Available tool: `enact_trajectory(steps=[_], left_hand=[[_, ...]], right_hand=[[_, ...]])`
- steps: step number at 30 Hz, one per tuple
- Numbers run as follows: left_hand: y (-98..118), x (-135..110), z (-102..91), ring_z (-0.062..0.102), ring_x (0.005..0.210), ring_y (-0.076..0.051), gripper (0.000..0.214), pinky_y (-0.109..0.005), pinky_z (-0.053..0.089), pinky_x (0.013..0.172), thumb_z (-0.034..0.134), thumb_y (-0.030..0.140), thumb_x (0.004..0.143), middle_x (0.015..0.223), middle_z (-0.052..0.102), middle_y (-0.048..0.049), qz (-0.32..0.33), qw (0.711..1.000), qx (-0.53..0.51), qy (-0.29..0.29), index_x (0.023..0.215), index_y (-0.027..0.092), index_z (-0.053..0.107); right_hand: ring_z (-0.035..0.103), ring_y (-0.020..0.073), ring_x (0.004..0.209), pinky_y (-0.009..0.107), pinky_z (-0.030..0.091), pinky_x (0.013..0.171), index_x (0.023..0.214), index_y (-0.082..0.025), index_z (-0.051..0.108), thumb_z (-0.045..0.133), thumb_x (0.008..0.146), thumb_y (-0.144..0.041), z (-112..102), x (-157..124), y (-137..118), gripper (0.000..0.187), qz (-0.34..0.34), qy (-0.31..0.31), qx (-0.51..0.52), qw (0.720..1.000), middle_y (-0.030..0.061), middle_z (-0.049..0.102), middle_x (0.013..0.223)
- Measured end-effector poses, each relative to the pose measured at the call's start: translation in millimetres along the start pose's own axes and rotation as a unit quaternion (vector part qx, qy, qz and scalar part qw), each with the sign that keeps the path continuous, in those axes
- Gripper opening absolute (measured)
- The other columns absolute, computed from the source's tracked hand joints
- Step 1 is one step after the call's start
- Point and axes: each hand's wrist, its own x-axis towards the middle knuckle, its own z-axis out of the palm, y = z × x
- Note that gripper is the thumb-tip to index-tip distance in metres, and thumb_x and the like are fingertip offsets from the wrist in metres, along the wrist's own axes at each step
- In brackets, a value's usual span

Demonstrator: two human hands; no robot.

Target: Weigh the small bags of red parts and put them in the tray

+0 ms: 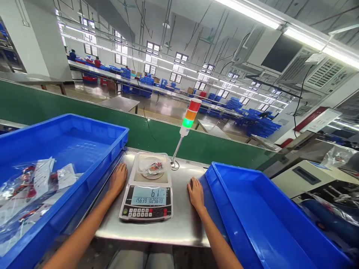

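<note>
Both hands are resting flat on the steel bench (pixel 179 224), well apart and gripping nothing, one on each side of the digital scale (pixel 147 201). My left hand (pixel 117 179) is lying just left of the scale; my right hand (pixel 196 194) is lying just right of it. The scale display is reading 61 on top, with 15639 and 025613 below; its maker's mark is too small to read. A small clear bag (pixel 153 168) with red contents is sitting on the scale pan. Left of the scale, a blue tray (pixel 112 157) is holding clear bags (pixel 25 186) with white labels, print unreadable. Right of it, a second blue tray (pixel 224 220) is touching my right wrist. Behind the scale, a stack light (pixel 190 117) is glowing green.
</note>
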Motion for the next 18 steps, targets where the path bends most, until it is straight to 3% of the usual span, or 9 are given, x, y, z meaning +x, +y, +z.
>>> enact_trajectory(steps=[4, 11, 15, 18], left_hand=[[-10.6, -2.0, 10.7, 0.047, 0.139, -0.033, 0.053, -0.051, 0.035, 0.121, 0.027, 0.033, 0.093, 0.144, 0.054, -0.0226, 0.003, 0.999, 0.027, -0.026, 0.125, 0.005, 0.06], [-14.4, -0.5, 11.9, 0.046, 0.14, -0.033, 0.057, -0.05, 0.034, 0.123, 0.024, 0.031, 0.095, 0.145, 0.053, -0.0222, 0.013, 0.998, 0.051, -0.039, 0.13, 0.002, 0.058], [-14.4, -0.1, 11.5, 0.048, 0.138, -0.032, 0.054, -0.05, 0.037, 0.121, 0.026, 0.029, 0.094, 0.143, 0.056, -0.0205, 0.014, 0.998, 0.055, -0.031, 0.128, 0.005, 0.059], [-13.5, 0.3, 10.5, 0.049, 0.137, -0.032, 0.052, -0.05, 0.038, 0.12, 0.028, 0.029, 0.092, 0.14, 0.058, -0.0191, 0.016, 0.998, 0.054, -0.021, 0.126, 0.008, 0.06]], right_hand=[[0.037, 0.0311, 0.145, 0.045, 0.022, 0.124, 0.144, -0.003, 0.051, 0.031, 0.1, -0.038, 1.4, 0.0, 1.1, 0.06, 0.009, -0.015, -0.022, 1.0, 0.0181, 0.05, 0.152], [0.037, 0.0271, 0.147, 0.041, 0.022, 0.125, 0.147, -0.004, 0.05, 0.03, 0.101, -0.028, -5.8, -2.9, -8.0, 0.055, 0.02, -0.035, -0.061, 0.997, 0.0153, 0.048, 0.155], [0.04, 0.0277, 0.145, 0.042, 0.025, 0.123, 0.145, -0.004, 0.052, 0.033, 0.101, -0.023, -10.4, -5.6, -17.0, 0.052, 0.024, -0.038, -0.081, 0.996, 0.017, 0.049, 0.154], [0.052, 0.0279, 0.135, 0.04, 0.035, 0.116, 0.134, -0.008, 0.061, 0.041, 0.097, -0.02, -18.8, 2.5, -27.5, 0.044, 0.022, -0.04, -0.095, 0.994, 0.0174, 0.06, 0.142]])
